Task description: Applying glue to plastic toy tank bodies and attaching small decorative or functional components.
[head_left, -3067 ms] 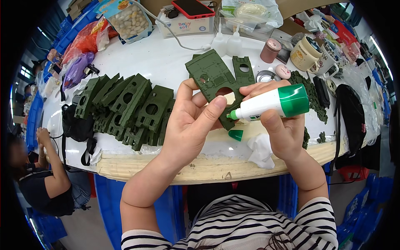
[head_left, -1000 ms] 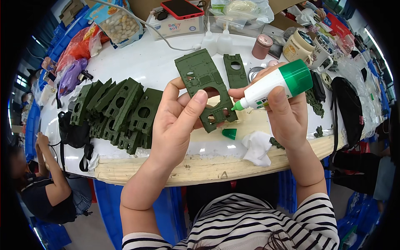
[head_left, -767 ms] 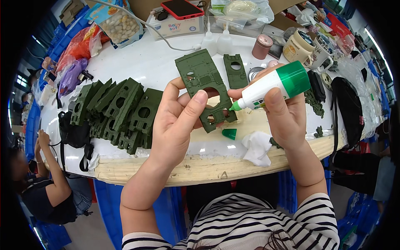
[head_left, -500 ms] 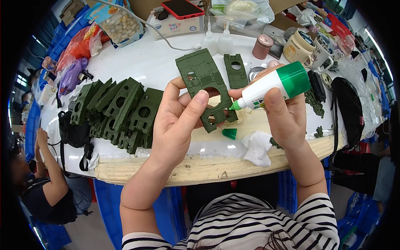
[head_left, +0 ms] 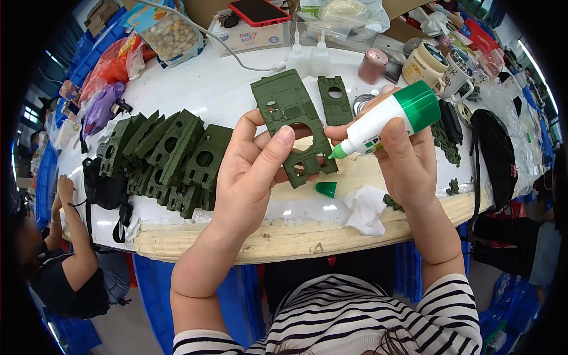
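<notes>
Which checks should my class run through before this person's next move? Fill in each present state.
1. Left hand holds the green part: ok, thumb beside its large round opening.
2. Right hand holds the white-and-green bottle: ok, tilted with its tip down.
3. Tip uncovered: ok; a small green cap lies on the table.
4. Tip touching the part: cannot tell; it is close to the lower edge.
5. Liquid at the tip: cannot tell, too small.
6. Stacked parts in tidy order: not ok, they lean over one another.
</notes>
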`<state>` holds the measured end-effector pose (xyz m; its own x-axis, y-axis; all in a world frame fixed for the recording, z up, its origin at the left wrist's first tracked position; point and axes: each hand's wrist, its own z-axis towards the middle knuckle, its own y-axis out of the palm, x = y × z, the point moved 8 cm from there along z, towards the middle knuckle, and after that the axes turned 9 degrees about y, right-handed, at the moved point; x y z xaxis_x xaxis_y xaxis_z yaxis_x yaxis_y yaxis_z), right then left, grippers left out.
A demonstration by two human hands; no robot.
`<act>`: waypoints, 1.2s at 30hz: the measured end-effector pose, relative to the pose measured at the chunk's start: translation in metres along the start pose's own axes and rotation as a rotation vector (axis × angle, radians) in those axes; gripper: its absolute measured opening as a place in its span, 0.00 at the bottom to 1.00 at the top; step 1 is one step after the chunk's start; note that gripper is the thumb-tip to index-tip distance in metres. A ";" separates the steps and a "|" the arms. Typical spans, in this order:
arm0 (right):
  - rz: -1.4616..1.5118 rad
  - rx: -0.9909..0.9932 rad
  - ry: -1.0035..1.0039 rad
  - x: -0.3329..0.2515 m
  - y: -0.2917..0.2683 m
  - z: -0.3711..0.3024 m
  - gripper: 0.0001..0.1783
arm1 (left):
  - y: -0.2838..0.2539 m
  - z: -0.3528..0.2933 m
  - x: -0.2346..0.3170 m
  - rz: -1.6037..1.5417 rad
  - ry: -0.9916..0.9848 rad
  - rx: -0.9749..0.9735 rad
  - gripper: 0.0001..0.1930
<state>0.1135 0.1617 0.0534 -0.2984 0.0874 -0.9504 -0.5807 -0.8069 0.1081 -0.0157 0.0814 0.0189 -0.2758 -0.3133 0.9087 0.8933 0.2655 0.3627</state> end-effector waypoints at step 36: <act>0.197 0.218 0.022 -0.003 -0.022 0.001 0.17 | -0.024 0.017 0.032 0.367 0.142 -0.039 0.17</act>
<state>0.1261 0.1798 0.0543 -0.4063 -0.0731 -0.9108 -0.6633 -0.6620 0.3490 -0.0521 0.0806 0.0428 0.1141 -0.3278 0.9378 0.9368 0.3499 0.0083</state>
